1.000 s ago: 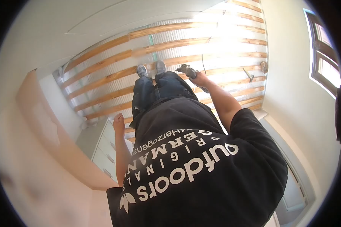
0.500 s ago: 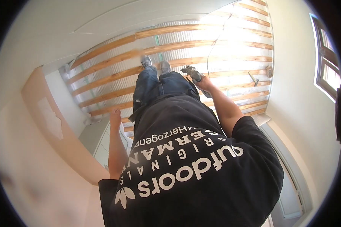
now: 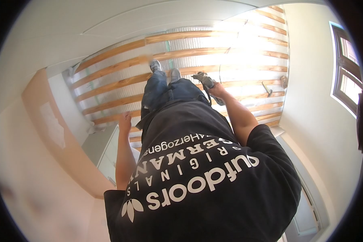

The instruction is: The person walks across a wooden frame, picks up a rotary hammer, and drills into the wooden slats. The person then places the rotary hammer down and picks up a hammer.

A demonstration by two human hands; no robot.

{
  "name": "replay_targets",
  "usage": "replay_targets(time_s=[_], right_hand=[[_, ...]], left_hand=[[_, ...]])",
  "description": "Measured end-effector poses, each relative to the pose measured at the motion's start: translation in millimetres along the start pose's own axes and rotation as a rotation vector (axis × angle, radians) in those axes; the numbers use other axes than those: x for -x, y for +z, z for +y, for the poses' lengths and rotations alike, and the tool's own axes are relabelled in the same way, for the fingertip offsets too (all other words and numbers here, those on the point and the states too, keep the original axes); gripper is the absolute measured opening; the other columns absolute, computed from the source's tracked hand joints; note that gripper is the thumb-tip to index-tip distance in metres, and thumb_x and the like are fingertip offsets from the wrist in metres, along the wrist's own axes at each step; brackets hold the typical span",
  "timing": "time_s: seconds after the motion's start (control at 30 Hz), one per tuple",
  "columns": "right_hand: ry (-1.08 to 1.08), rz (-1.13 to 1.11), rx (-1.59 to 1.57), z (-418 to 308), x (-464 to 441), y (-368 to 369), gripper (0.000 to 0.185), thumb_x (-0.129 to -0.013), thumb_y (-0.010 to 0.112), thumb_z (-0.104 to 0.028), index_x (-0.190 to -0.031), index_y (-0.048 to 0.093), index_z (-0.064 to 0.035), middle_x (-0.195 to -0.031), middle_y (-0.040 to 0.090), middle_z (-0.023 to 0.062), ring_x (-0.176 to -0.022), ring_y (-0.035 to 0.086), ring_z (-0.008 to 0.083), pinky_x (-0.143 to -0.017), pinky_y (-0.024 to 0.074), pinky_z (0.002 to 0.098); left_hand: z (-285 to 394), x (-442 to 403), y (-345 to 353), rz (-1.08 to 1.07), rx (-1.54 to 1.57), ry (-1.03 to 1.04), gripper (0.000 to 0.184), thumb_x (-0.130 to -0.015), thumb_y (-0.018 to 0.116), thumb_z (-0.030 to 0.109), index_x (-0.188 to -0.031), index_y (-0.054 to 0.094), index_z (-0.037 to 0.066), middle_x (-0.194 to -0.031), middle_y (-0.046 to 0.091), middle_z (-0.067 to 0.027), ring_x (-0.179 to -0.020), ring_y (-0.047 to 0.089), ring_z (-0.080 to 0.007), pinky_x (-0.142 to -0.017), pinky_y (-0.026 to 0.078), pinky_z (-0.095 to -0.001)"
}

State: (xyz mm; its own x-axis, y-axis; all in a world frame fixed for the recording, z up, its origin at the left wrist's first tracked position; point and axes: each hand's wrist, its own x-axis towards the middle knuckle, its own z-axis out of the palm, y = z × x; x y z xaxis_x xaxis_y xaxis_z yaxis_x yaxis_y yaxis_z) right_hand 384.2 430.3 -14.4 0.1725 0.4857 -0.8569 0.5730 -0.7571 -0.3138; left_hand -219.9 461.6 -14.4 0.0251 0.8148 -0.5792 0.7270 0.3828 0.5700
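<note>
My right hand [image 3: 217,89] is wrapped around the grip of a grey-and-black power tool [image 3: 206,79]. Its front end points forward over the wooden battens, beside my right leg; its exact kind is too small to make out. On the other side, my left hand [image 3: 125,118] hangs low beside my left hip with its fingers curled in, and nothing shows in it. Beneath both hands run long wooden battens [image 3: 121,82] laid in rows over silvery sheeting [image 3: 109,72]. My shoes [image 3: 155,65] stand among these battens.
A hammer [image 3: 267,89] lies across the battens at the right. A dark cable [image 3: 229,50] trails over the floor near the bright patch. White walls [image 3: 306,60] close in the room, with a dark-framed window [image 3: 346,66] at right and a pale cabinet [image 3: 107,155] at left.
The view has shifted slightly, so the window and hammer sit a little lower in it. My left hand has swung slightly forward. The power tool stays in my right hand.
</note>
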Motion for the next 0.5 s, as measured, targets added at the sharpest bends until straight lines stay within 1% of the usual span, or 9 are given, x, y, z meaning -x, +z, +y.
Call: replay_targets(time_s=[0.03,0.07,0.1,0.13,0.17,0.2,0.3,0.37,0.5], right_hand=[[0.005,-0.012,-0.032,-0.7,0.2,-4.2,0.049,-0.08,0.073,-0.031,-0.122,0.073,-0.0051,-0.105,0.077,0.0223,-0.101,0.075,0.0335,-0.09,0.058,0.0444],[0.008,0.0,-0.014,5.5,-9.2,0.9,0.048,-0.083,0.076,-0.036,-0.12,0.074,-0.0068,-0.104,0.078,0.0207,-0.1,0.075,0.0326,-0.09,0.0577,0.0443],[0.012,0.012,0.029,8.6,-13.0,5.0,0.048,-0.086,0.077,-0.042,-0.119,0.075,-0.0068,-0.101,0.077,0.0197,-0.096,0.075,0.0317,-0.087,0.0579,0.0444],[-0.081,0.099,0.004,28.7,-26.1,19.1,0.049,-0.089,0.075,-0.044,-0.119,0.074,-0.0058,-0.099,0.077,0.0184,-0.091,0.075,0.03,-0.084,0.0582,0.0443],[-0.069,0.072,0.006,43.4,-43.2,28.3,0.048,-0.09,0.073,-0.044,-0.118,0.074,-0.005,-0.097,0.077,0.0178,-0.089,0.074,0.0304,-0.083,0.0583,0.0445],[-0.076,0.111,0.001,30.2,-26.6,23.4,0.048,-0.09,0.073,-0.044,-0.118,0.073,-0.0046,-0.096,0.077,0.0177,-0.088,0.075,0.03,-0.082,0.0583,0.0437],[-0.084,0.122,0.09,38.6,-34.5,33.4,0.046,-0.09,0.071,-0.042,-0.117,0.073,-0.0049,-0.093,0.076,0.0177,-0.087,0.075,0.0283,-0.08,0.0582,0.0426],[0.002,0.079,-0.027,32.7,-24.7,28.9,0.048,-0.08,0.075,-0.034,-0.119,0.074,-0.0044,-0.117,0.074,0.0252,-0.115,0.07,0.0395,-0.1,0.0559,0.0465],[0.029,-0.001,-0.023,24.9,-39.9,14.6,0.05,-0.08,0.077,-0.034,-0.119,0.073,-0.0028,-0.116,0.075,0.0256,-0.113,0.071,0.0399,-0.098,0.0564,0.0471]], left_hand=[[-4.6,5.4,1.4,0.001,0.039,-0.042,0.037,-0.1,0.06,0.024,-0.121,0.073,-0.003,-0.119,0.075,-0.0232,-0.113,0.071,-0.0358,-0.099,0.053,-0.0413],[-8.5,8.3,2.6,-0.008,0.08,-0.078,0.036,-0.1,0.06,0.023,-0.12,0.074,-0.003,-0.119,0.074,-0.0229,-0.113,0.071,-0.0353,-0.099,0.053,-0.0416],[-49.6,3.8,4.4,-0.018,0.06,-0.013,0.035,-0.1,0.059,0.022,-0.119,0.074,-0.003,-0.118,0.074,-0.0226,-0.112,0.07,-0.0342,-0.097,0.053,-0.0411],[-80.2,-3.5,14.5,-0.033,0.046,0.061,0.034,-0.101,0.059,0.022,-0.119,0.074,-0.003,-0.117,0.074,-0.0223,-0.11,0.07,-0.033,-0.096,0.053,-0.0407],[-44.1,4.9,5.2,-0.048,-0.034,-0.003,0.033,-0.101,0.06,0.022,-0.119,0.074,-0.003,-0.112,0.075,-0.0201,-0.104,0.071,-0.029,-0.092,0.054,-0.0399],[-23.7,12.7,0.8,-0.032,0.112,-0.187,0.034,-0.101,0.059,0.021,-0.121,0.073,-0.003,-0.11,0.075,-0.017,-0.102,0.07,-0.024,-0.091,0.054,-0.0379],[-24.9,17.4,1.7,-0.041,0.203,-0.217,0.036,-0.1,0.06,0.02,-0.125,0.071,-0.003,-0.11,0.075,-0.0157,-0.103,0.07,-0.0224,-0.091,0.054,-0.0377],[-51.0,9.4,2.3,-0.066,0.221,-0.177,0.037,-0.1,0.06,0.02,-0.126,0.071,-0.003,-0.112,0.075,-0.0167,-0.105,0.07,-0.0237,-0.093,0.054,-0.0376],[-8.0,-11.9,-2.7,-0.055,0.132,-0.173,0.038,-0.1,0.06,0.021,-0.129,0.07,-0.002,-0.117,0.075,-0.0187,-0.11,0.07,-0.0274,-0.099,0.053,-0.0389]])
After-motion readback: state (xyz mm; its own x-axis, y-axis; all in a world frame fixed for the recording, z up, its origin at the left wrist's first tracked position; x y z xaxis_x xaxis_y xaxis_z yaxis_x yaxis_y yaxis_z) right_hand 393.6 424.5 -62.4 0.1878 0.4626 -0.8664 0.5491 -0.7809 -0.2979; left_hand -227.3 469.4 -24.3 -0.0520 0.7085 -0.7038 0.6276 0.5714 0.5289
